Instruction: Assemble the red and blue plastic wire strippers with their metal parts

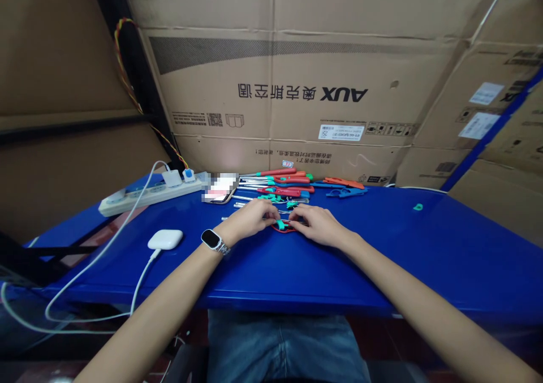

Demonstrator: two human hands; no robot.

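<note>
At frame centre, the left hand (pixel 250 220) and right hand (pixel 319 224) cover most of a small red and teal piece (pixel 283 226); their grip on it cannot be made out. A blurred patch (pixel 219 186) hides an object above them. The white cable (pixel 63 321) runs off the left edge.

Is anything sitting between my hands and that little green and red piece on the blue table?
Nothing visible: the left hand and right hand already touch the green and red piece from either side.
</note>
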